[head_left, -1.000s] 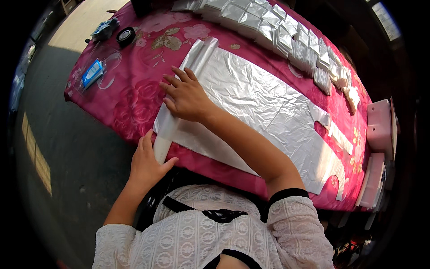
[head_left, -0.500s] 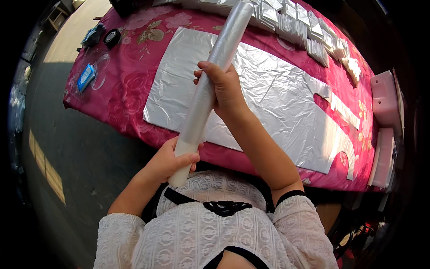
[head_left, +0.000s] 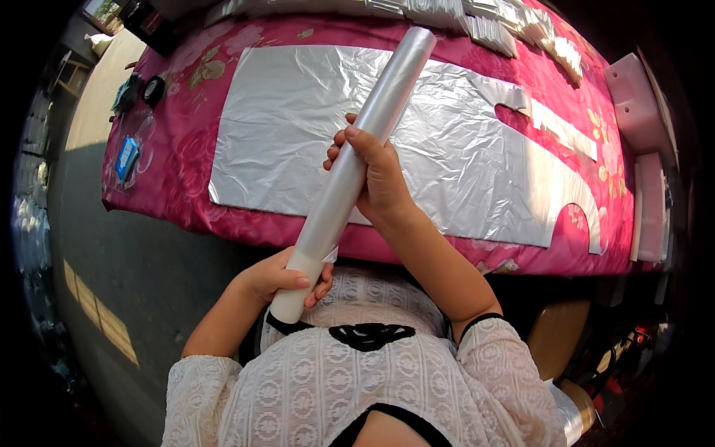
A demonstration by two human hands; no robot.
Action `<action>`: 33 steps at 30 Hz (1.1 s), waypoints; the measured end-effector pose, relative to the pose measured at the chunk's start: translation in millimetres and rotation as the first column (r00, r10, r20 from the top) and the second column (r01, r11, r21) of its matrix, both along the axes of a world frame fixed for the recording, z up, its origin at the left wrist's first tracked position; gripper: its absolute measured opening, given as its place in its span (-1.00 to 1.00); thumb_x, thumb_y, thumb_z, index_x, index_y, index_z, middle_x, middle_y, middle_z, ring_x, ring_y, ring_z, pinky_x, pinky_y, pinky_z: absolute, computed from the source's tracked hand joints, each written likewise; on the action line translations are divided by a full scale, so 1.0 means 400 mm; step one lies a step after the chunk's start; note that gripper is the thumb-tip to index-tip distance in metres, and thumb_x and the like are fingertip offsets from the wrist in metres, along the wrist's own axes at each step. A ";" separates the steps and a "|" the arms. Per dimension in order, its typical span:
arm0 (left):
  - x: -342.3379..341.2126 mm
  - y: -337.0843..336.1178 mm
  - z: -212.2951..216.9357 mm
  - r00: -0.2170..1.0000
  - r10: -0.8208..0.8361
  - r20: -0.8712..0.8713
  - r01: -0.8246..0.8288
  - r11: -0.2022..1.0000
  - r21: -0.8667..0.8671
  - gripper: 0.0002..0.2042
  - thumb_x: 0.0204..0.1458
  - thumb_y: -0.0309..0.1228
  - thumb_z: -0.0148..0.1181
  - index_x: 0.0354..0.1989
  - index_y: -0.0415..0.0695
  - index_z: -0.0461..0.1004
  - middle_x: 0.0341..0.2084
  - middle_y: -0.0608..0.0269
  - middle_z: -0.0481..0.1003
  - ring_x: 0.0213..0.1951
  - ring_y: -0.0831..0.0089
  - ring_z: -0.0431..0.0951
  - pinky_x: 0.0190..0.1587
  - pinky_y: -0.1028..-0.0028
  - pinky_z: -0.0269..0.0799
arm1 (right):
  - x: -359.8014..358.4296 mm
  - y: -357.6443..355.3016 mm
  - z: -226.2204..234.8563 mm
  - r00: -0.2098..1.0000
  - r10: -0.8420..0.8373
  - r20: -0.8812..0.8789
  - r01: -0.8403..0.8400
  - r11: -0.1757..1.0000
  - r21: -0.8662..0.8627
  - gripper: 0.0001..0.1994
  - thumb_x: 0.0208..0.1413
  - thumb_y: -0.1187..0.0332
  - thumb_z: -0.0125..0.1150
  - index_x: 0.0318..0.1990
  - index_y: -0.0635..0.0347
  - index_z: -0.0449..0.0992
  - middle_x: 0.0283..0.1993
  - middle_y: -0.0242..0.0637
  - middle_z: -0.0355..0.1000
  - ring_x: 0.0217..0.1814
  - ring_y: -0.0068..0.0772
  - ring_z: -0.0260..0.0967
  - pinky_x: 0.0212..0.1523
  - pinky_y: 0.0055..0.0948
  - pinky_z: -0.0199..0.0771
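Note:
A long roll of shiny translucent plastic film (head_left: 335, 205) slants across in front of me, its far end raised over the table and its near end by my waist. My right hand (head_left: 381, 179) wraps around its middle, thumb on top. Lower down, my left hand (head_left: 272, 277) grips the paler near end, and a small loose flap of film shows beside its fingers. Beneath the roll, a large crinkled silver-white plastic bag (head_left: 275, 119) lies flat, with its strap-like handles toward the right. Neither hand touches it.
A pink floral cloth (head_left: 175, 171) covers the table. Stacks of folded white pieces (head_left: 491, 37) line its far edge. At the left lie a black tape roll (head_left: 153, 91) and a blue packet (head_left: 126, 158). Pink boxes (head_left: 633, 93) stand at the right; a wooden seat (head_left: 558, 335) is below.
The roll's far end has come lower and nearer in the view, with both hands still around it. My view has shifted, so the table appears higher and the seat shows more.

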State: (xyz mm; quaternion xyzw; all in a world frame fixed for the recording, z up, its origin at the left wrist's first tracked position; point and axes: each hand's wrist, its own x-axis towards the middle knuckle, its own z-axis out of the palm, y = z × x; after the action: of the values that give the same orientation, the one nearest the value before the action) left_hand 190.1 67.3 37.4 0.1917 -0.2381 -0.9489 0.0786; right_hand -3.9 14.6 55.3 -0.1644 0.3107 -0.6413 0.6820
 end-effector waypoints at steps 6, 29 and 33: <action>0.001 0.010 -0.016 0.999 -0.033 -0.036 0.034 0.999 0.031 -0.55 -0.23 -0.23 0.33 -0.26 -0.25 0.31 -0.50 0.14 0.42 -0.53 0.48 0.47 -0.44 0.51 0.42 | -0.025 0.003 -0.007 0.998 -0.033 0.044 0.033 0.999 -0.002 -0.47 -0.02 0.28 0.18 0.04 0.27 0.07 -0.34 -0.28 0.28 -0.31 -0.47 0.31 -0.23 -0.42 0.43; 0.065 0.027 -0.047 0.904 -0.097 0.416 0.150 0.984 -0.097 -0.35 -0.23 0.04 0.30 -0.11 -0.27 0.34 -0.60 0.30 0.40 -0.58 0.58 0.42 -0.47 0.59 0.39 | -0.387 -0.111 -0.055 0.781 -0.228 -0.581 0.285 0.959 0.007 -0.57 0.03 0.27 0.16 0.02 0.28 0.26 -0.16 -0.22 0.40 -0.16 -0.43 0.38 -0.16 -0.46 0.39; 0.093 0.061 -0.071 0.918 -0.107 0.382 0.144 0.987 -0.069 -0.40 -0.19 -0.12 0.33 -0.06 -0.29 0.33 -0.59 0.30 0.40 -0.58 0.57 0.41 -0.48 0.58 0.38 | -0.416 -0.076 -0.058 0.668 0.041 -0.743 0.048 0.994 0.099 -0.70 0.06 0.27 0.13 -0.08 0.23 0.40 -0.21 -0.34 0.45 -0.27 -0.61 0.36 -0.29 -0.60 0.35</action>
State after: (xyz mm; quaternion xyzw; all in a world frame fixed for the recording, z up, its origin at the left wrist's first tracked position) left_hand 227.4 91.7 8.8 0.3510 -0.3059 -0.8848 -0.0205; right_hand -170.4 -15.7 32.1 -0.3730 0.5966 -0.5019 0.5030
